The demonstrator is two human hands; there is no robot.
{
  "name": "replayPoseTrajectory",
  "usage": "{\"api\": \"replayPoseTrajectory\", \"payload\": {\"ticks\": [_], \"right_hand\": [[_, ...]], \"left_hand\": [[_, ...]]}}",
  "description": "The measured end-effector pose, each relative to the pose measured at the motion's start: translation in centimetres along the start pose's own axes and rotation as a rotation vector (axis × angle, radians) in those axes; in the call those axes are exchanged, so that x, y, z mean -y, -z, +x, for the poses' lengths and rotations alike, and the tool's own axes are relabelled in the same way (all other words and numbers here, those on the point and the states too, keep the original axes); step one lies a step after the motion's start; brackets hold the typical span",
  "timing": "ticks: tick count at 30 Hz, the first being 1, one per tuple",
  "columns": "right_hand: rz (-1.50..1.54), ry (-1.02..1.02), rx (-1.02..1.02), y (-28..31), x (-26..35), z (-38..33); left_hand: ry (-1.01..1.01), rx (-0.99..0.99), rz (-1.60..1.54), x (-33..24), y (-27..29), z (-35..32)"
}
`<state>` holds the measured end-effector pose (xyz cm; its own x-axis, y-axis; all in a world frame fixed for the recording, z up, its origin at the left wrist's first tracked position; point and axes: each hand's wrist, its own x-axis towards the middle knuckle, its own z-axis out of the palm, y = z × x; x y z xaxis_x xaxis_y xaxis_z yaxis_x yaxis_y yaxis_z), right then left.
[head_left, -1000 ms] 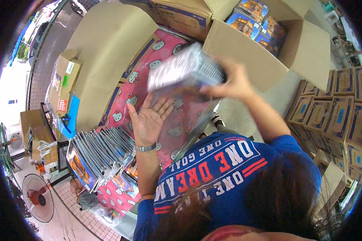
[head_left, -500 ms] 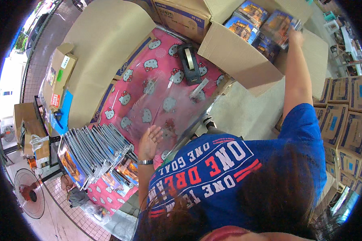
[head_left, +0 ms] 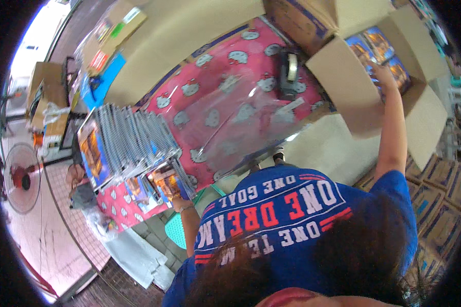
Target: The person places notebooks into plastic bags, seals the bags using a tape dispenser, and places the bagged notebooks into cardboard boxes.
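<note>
we find the two hands well apart. the left hand (head_left: 179,203) is at the near edge of a smaller pile (head_left: 167,180) of picture-covered, spiral-bound books; its fingers are partly hidden and blurred, and we cannot tell whether they pinch a book or only lie against the pile. the right hand (head_left: 385,75) reaches into a cardboard carton (head_left: 343,94) on the right, whose flaps stand folded outward. its fingers lie over the packed books (head_left: 378,40), which show blue and orange covers; we cannot tell whether it pinches one.

we record a large stack (head_left: 135,138) of the same kind of books on the left part of the bench (head_left: 189,130), just beside the smaller pile, with the spirals turned upward in a leaning row. the bench has a pink patterned covering. near its far right side we note a black tape dispenser (head_left: 288,77). a curved cardboard sheet (head_left: 174,46) lines the far side. we also observe a fan (head_left: 23,176) at the left and a teal stool (head_left: 175,231) just beside the left forearm.
</note>
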<state>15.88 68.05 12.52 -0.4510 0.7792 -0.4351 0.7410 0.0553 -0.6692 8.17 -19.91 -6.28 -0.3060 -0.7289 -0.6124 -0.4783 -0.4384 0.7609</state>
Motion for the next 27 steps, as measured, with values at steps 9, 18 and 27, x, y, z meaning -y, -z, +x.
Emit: {"api": "replayPoseTrajectory", "payload": {"ticks": [9,18,27], "right_hand": [[0.133,1.112,-0.288,-18.5,9.6,-17.0],[-0.228,0.831,1.436,-52.5,1.4,-35.5],[-0.274,0.021,1.597,-56.5,3.5,-42.2]], "left_hand": [[-0.952,0.100,0.746,-10.1,5.5,6.6],[-0.198,0.447,0.817,-8.9,1.7,8.4],[0.156,0.590,0.501,-4.5,6.0,4.5]]}}
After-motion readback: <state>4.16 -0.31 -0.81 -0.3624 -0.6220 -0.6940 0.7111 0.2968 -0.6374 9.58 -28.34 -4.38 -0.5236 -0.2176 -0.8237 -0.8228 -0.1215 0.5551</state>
